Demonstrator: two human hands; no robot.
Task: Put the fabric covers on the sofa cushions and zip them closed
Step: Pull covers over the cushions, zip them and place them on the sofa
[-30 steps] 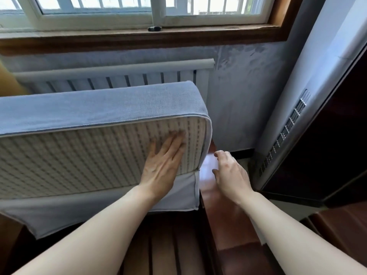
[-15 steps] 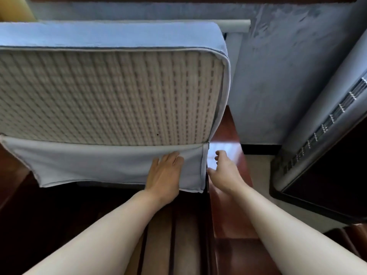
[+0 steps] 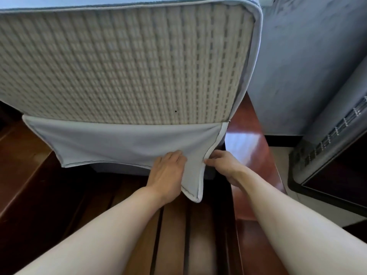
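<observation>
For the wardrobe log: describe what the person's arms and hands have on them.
Nothing worn shows. Both forearms are bare up to the picture's lower edge, with no sleeve or cuff in view. The left hand and right hand are bare too: no gloves, and no ring, watch, bracelet or marking can be seen on the sides that show.

wooden bench (image 3: pixel 246 139), blue wall (image 3: pixel 307 56)

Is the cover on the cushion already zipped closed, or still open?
Open. The cover's flap hangs loose below the bare cushion, and both hands hold its corner.
</observation>
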